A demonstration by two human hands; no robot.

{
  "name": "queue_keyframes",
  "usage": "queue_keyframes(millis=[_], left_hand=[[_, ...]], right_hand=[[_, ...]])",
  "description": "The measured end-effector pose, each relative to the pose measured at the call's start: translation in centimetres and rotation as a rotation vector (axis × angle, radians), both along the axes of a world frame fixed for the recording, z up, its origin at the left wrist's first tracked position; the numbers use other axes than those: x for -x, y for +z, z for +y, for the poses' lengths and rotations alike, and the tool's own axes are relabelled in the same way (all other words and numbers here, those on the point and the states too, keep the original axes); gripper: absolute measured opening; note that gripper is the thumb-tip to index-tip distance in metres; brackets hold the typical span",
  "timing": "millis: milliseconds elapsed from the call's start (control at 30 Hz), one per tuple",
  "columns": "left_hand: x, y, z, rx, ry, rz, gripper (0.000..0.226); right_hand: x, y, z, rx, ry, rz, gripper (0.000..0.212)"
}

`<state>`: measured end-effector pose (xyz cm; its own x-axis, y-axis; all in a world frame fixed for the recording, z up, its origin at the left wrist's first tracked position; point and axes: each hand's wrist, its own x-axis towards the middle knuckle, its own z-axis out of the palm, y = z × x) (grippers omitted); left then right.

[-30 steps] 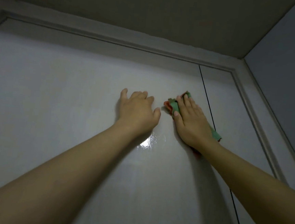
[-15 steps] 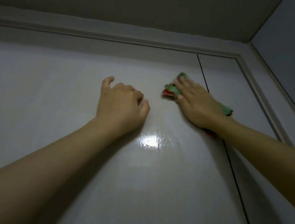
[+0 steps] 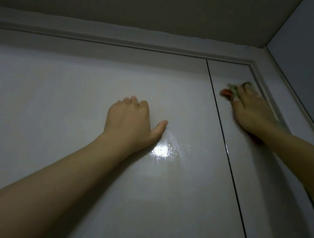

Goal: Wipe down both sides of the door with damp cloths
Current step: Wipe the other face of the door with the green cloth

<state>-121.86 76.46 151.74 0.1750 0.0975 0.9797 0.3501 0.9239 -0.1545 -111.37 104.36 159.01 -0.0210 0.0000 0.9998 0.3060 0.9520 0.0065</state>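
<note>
Head view looks up at the top of a pale glossy door (image 3: pixel 78 96); dim light, one bright glare patch (image 3: pixel 161 150) on the panel just below the left thumb.

Left hand (image 3: pixel 131 122) rests against the wide left panel, well left of the thin dark vertical groove (image 3: pixel 221 128); fingers curled under with knuckles up, thumb stuck out to the right and touching the surface; it holds nothing.

Right hand (image 3: pixel 251 112) is on the narrow strip right of the groove, near the top right corner, just beside the door frame moulding (image 3: pixel 265 86); it's motion-blurred; fingers look extended and laid flat, pressing the cloth (image 3: pixel 230 92) onto the door rather than clamped round it; exact finger contact can't be made out through the blur.

Cloth: green with a red-orange edge; sticks out past the fingertips up and to the left, and a reddish bit shows under the wrist; the rest is hidden under the palm; flat against the door surface, right of the groove.

Both forearms bare, reaching up from the bottom corners; ceiling (image 3: pixel 162 9) above the top frame; grey side wall (image 3: pixel 313 56) meets the frame on the right.
</note>
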Motion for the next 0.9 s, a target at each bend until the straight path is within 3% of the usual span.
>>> queue_keyframes(millis=[67, 200, 267, 433, 467, 533, 633, 700, 833, 900], left_hand=[[-0.1, 0.1, 0.0, -0.019, -0.020, 0.003, 0.062], [-0.4, 0.2, -0.6, -0.041, -0.099, -0.004, 0.056], [-0.1, 0.1, -1.1, -0.001, -0.075, -0.013, 0.055], [0.6, 0.0, -1.5, 0.047, -0.027, -0.005, 0.054], [0.6, 0.1, -1.6, 0.055, -0.022, -0.010, 0.055], [0.5, 0.3, -2.0, 0.051, -0.030, -0.011, 0.060], [0.7, 0.2, -2.9, 0.071, -0.089, 0.018, 0.065], [1.0, 0.1, -3.4, 0.095, -0.128, 0.019, 0.066], [1.3, 0.3, -3.6, 0.095, -0.172, 0.041, 0.062], [1.4, 0.3, -3.6, 0.095, -0.184, 0.051, 0.062]], right_hand=[[0.5, 0.9, -1.9, 0.104, -0.021, 0.046, 0.050], [4.9, -3.6, -7.7, -0.381, 0.050, -0.079, 0.053], [4.3, -3.3, -7.3, -0.448, 0.093, -0.116, 0.056], [2.5, 4.5, -5.5, 0.089, 0.019, 0.036, 0.052], [3.3, 4.8, -7.3, 0.050, -0.004, 0.038, 0.052], [5.9, 3.4, -11.4, -0.215, -0.012, -0.018, 0.053], [7.4, -0.4, -12.5, -0.461, 0.098, -0.073, 0.055], [6.3, 0.8, -10.1, -0.395, 0.055, -0.074, 0.053], [4.5, 4.8, -9.1, -0.012, 0.001, -0.009, 0.052], [5.2, 3.5, -10.1, -0.030, -0.003, -0.035, 0.053]])
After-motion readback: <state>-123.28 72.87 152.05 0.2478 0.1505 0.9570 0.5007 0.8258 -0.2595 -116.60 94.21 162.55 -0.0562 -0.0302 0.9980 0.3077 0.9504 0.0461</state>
